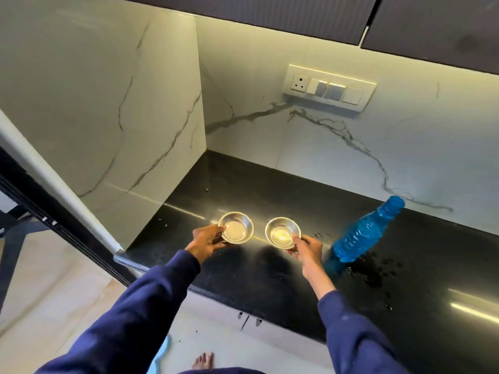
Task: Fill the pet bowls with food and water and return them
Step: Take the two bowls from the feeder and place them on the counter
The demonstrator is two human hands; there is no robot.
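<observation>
Gripping one small steel bowl (235, 227) at its near rim, the left hand (206, 240) mirrors the right hand (306, 248) pinching another bowl (282, 232), both seemingly just above the black counter (270, 184); a blue bottle (364, 233) stands right

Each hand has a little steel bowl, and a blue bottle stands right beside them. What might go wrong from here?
1. The right hand is close to the blue bottle; a sideways move might knock it over.
2. Droplets lie on the glossy countertop, so things set there may slide.
3. The left hand and the right hand grip the left bowl and right bowl only by the rim; once filled, they could tip.
</observation>
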